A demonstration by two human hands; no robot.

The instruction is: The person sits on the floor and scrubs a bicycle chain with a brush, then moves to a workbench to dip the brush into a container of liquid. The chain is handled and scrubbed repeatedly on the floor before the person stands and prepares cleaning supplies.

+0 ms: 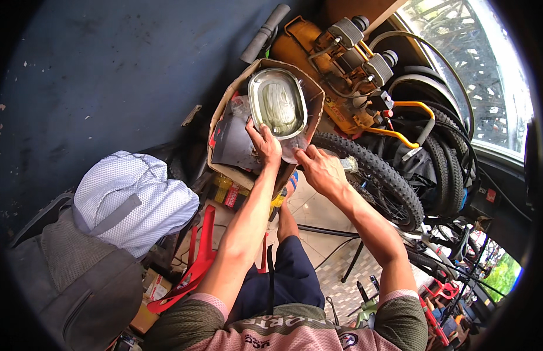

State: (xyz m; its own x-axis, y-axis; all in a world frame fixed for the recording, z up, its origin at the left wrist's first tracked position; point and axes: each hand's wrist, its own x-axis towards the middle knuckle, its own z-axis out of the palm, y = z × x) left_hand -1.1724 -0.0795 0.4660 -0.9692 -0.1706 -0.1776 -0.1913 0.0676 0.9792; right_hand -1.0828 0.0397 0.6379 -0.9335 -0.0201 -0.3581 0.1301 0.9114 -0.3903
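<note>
My left hand (265, 145) grips the near rim of an oval metal tray (253, 111), thumb on top, tilted over an open cardboard box (218, 120). The tray's shiny inside has a pale, streaky patch at its middle. My right hand (325, 171) is closed at the box's near right edge, fingertips beside crumpled clear plastic (290, 153). What these fingers pinch is hidden. A pale, blocky piece (348, 164), perhaps a brush end, sticks out beside the right knuckles; whether I hold it, I cannot tell. Inside the box lies a dark grey flat piece (235, 140).
Behind the box stands an orange air compressor (299, 48). Bicycle tyres (394, 181) crowd the right, below a window (476, 64). A dark backpack (78, 286) and light grey mesh fabric (128, 196) are at left, near a red plastic stool (195, 260). A blue-grey wall (119, 70) borders the left.
</note>
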